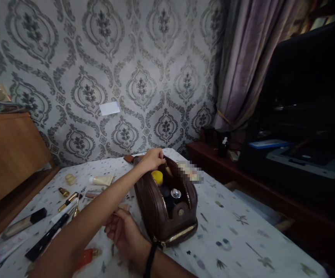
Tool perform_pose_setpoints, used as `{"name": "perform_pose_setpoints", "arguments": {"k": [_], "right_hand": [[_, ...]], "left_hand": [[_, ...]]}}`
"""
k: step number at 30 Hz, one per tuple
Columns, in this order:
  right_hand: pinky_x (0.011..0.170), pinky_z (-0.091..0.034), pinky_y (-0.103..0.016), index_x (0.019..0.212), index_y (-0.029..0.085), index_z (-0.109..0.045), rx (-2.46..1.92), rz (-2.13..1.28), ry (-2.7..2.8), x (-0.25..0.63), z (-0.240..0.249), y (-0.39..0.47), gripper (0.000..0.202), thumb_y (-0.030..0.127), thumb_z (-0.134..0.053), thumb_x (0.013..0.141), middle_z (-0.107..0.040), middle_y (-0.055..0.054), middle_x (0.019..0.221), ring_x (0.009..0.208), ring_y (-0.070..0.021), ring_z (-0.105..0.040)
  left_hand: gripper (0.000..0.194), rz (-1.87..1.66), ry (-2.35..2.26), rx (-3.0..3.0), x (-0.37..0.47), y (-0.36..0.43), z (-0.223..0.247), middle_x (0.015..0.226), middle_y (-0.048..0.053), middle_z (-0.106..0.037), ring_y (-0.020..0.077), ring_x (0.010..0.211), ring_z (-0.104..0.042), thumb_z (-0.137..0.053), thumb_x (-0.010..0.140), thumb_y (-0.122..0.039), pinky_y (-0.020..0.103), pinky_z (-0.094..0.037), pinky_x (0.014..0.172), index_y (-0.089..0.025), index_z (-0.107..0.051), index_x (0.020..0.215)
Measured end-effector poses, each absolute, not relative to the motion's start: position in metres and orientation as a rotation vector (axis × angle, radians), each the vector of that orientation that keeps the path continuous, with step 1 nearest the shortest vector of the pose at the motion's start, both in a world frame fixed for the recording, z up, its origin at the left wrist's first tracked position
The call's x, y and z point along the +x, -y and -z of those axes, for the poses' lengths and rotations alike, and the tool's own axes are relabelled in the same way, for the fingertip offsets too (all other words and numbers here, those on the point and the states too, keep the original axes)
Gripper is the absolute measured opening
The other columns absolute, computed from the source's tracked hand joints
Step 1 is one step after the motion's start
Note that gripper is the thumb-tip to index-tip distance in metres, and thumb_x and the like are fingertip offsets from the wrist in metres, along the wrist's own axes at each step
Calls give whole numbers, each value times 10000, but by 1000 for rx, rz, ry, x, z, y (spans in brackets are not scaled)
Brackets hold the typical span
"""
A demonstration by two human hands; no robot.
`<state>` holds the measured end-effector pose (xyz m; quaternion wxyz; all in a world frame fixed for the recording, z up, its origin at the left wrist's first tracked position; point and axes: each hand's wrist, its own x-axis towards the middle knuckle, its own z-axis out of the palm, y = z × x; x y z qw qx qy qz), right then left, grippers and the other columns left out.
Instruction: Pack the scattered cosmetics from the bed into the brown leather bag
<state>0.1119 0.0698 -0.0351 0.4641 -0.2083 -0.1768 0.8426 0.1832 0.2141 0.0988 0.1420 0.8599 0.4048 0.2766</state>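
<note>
Lettering on the round snap [180, 212] is looking too small for us to read from the head view, and pixelation is hiding any print on an item [190, 172] just beyond the bag's far side. Around us, cosmetics are lying on the patterned cloth [231, 227]: a white-capped cream tube [102, 180], a gold curler [76, 207], a black tube [48, 235] and an orange bottle [87, 258], while our left forearm is crossing in front of some of them. A wooden cabinet [8, 146] is standing at the left, and a dark screen [306, 104] is rising at the right. The brown bag [166, 227] is sitting wide open on the cloth, its smooth, leather-like sides edged with gold-toned zips. Inside, a round yellow lid [157, 177] and a shiny silver cap [175, 193] are showing. Our left hand [155, 157] is reaching over the opening, thumb and finger pinched together on a slim tan item [168, 170]. Our right hand [124, 232], black band [150, 258] at the wrist, is hovering beside the bag with fingers curling loosely; we cannot tell whether it is gripping anything.
</note>
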Motion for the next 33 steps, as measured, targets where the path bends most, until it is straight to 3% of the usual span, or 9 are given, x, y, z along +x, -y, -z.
{"name": "perform_pose_setpoints", "arguments": {"k": [9, 14, 24, 33], "right_hand": [[500, -333, -201, 746, 131, -642, -494, -2070, 427, 114, 38, -71, 303, 422, -716, 785, -661, -22, 605, 472, -85, -548], [502, -356, -191, 746, 139, -664, -499, -2049, 426, 116, 31, -69, 292, 382, -811, 677, -669, -9, 582, 481, -84, -545], [516, -463, -184, 730, 172, -691, -480, -2066, 452, 118, 33, -75, 137, 229, -811, 697, -683, 0, 623, 556, -102, -606], [500, -507, -190, 802, 125, -755, -572, -2105, 431, 120, 35, -76, 136, 200, -805, 701, -710, -63, 663, 548, -113, -597]], "left_hand": [[88, -935, -1175, 2533, 166, -203, -126, 703, -27, -631, 142, 713, -567, -573, 823, -163, 244, -432, 705, -182, -652, 791], [104, -1110, -1200, 2511, 129, -172, -128, 795, -9, -655, 150, 785, -593, -536, 876, -164, 252, -442, 762, -187, -636, 862], [106, -1167, -1412, 2429, 22, -92, -68, 902, 33, -674, 187, 901, -615, -505, 904, -170, 283, -461, 835, -213, -591, 858], [117, -1102, -2077, 2104, -110, -68, -22, 952, 20, -702, 163, 891, -643, -490, 923, -191, 261, -480, 809, -212, -605, 916]]}}
